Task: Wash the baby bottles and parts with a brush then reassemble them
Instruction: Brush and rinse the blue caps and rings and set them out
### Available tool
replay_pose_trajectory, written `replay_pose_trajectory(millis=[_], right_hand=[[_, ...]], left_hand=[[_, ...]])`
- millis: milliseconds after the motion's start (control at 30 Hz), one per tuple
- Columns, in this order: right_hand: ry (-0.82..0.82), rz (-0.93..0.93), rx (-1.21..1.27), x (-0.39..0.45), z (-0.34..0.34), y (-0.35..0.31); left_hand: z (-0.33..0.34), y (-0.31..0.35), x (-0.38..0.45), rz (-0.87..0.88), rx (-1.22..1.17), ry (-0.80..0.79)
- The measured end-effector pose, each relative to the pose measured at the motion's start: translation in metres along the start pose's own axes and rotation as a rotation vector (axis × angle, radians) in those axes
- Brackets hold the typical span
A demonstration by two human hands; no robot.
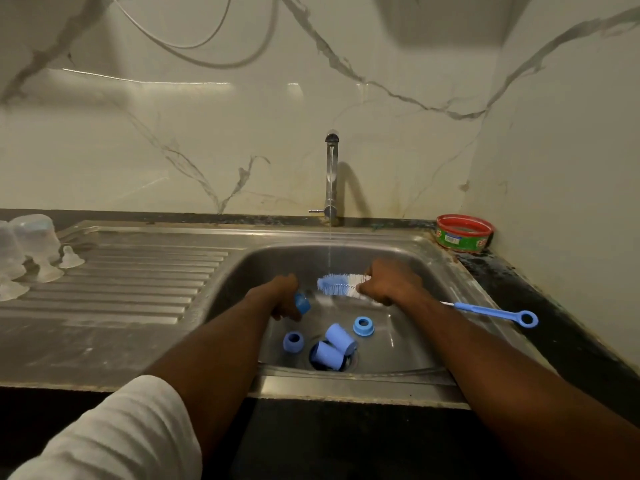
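Note:
Over the steel sink [408,261], my left hand [285,297] grips a blue bottle ring [303,303]. My right hand [391,282] holds the bottle brush [337,285] near its blue and white bristle head, which points left toward the ring; the blue handle [495,311] with its loop sticks out to the right. A thin stream of water falls from the tap [331,178] just behind the bristles. In the basin lie two blue rings [293,341] [363,326] and two blue caps [341,338] [327,355], one over the drain.
On the ribbed drainboard [138,289] at the left stand clear bottles upside down [33,237] and clear silicone teats [71,258]. A red and green tub [464,239] sits in the back right corner. Marble-patterned walls close the back and right.

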State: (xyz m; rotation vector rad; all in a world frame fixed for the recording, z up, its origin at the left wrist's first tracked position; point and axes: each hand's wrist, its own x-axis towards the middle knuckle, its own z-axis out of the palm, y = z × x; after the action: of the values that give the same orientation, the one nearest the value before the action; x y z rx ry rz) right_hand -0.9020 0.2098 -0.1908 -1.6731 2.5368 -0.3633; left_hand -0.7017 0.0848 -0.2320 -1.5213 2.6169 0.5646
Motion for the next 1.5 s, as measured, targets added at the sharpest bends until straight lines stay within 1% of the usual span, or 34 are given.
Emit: replay_pose_trajectory(millis=[67,200,367,433,567,700,800,900,1000,1033,1067,1133,1233,1267,1400,1500], right_hand=[[0.006,-0.005,0.000,0.000,0.001,0.000],[-0.014,-0.009,0.002,0.001,0.002,0.001],[-0.032,-0.012,0.006,0.001,0.003,0.000],[-0.029,-0.017,-0.004,0.000,0.002,0.000],[-0.031,-0.019,0.000,-0.001,0.001,0.000],[-0.025,-0.014,-0.006,-0.002,0.000,-0.001],[-0.026,-0.014,-0.021,-0.001,0.001,0.000],[-0.005,-0.020,-0.021,-0.002,-0.001,-0.002],[0.111,-0.030,-0.035,-0.005,-0.005,-0.005],[0.132,-0.027,-0.034,-0.005,-0.006,-0.006],[0.129,-0.024,-0.036,-0.007,-0.006,-0.006],[0.114,-0.025,-0.057,-0.009,-0.007,-0.007],[0.161,-0.019,-0.052,-0.010,-0.010,-0.009],[0.166,-0.015,-0.049,-0.010,-0.011,-0.010],[0.121,-0.017,-0.071,-0.010,-0.007,-0.009],[0.139,-0.005,-0.066,-0.010,-0.010,-0.009]], left_hand=[[0.001,0.000,0.003,-0.005,0.061,0.002],[0.007,0.002,0.006,0.013,0.162,-0.059],[0.014,0.005,0.014,0.073,0.324,0.025],[0.013,0.004,0.014,0.063,0.358,0.016],[0.012,-0.002,0.015,0.035,0.365,-0.013],[0.011,0.001,0.015,0.037,0.296,-0.037],[0.011,0.001,0.015,0.024,0.295,-0.023],[0.010,0.000,0.012,0.004,0.311,0.062],[0.004,0.002,0.006,0.012,0.240,0.251],[0.003,0.002,0.005,0.021,0.213,0.302],[0.001,0.002,0.004,0.030,0.199,0.320],[0.000,0.001,0.002,0.059,0.204,0.284],[-0.003,-0.001,0.000,0.119,0.168,0.225],[-0.004,-0.001,0.000,0.135,0.188,0.195],[-0.004,0.001,-0.004,0.171,0.345,0.023],[-0.004,0.010,-0.008,0.235,0.441,-0.185]])
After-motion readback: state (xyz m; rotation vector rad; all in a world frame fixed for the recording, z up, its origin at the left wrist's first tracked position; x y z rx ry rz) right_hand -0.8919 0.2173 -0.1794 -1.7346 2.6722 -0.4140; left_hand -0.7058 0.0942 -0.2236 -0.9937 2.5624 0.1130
